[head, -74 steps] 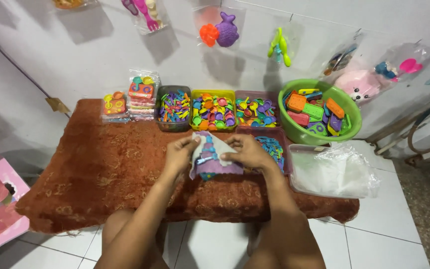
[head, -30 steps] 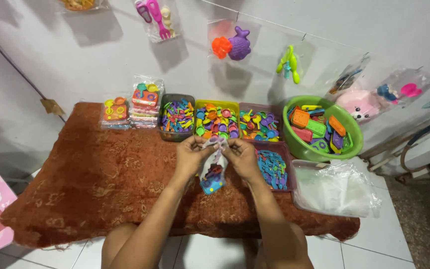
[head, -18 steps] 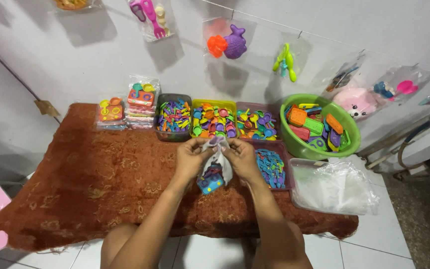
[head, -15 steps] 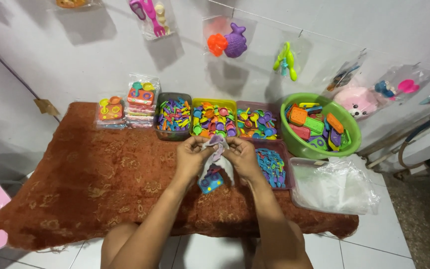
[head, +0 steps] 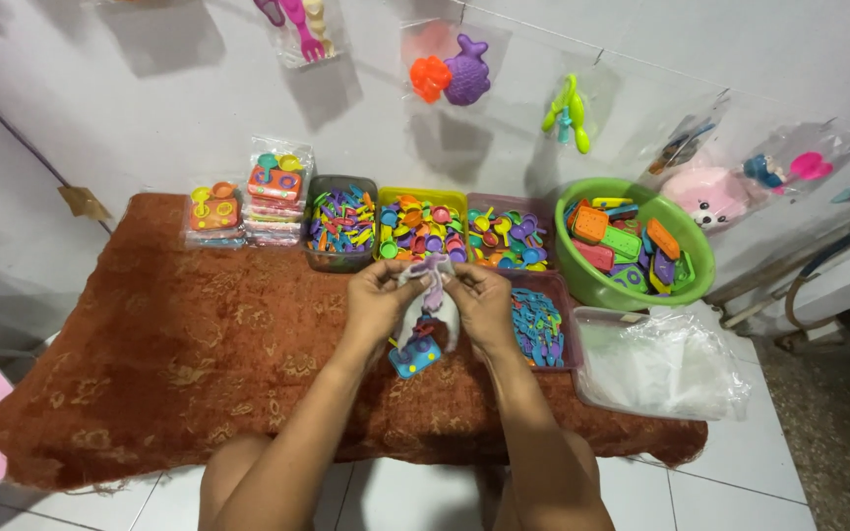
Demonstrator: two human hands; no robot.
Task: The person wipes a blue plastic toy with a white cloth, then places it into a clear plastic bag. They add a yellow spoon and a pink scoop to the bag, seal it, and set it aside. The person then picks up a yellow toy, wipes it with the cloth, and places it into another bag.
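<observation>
Holding a small clear bag (head: 425, 329) of little toys up over the brown table cloth (head: 179, 344), with the left hand (head: 378, 300) pinching the top of the bag on one side and the right hand (head: 479, 305) pinching it on the other side, both closed tight on it. Hanging down between the two hands, a blue toy tray with bright dots showing at the bottom of the bag. Sitting just behind the hands, a row of bins: a dark bin (head: 339, 224) full of mixed colours, a yellow bin (head: 421, 226) of tiny toy dishes, and a pink bin (head: 502, 234) beside it. Resting further right, a big green bowl (head: 632, 246) with chunky toy pieces. Lying near the right arm, a pile of clear empty bags (head: 656, 364). Stacked at the far left of the row, packed toy sets (head: 275, 189).
</observation>
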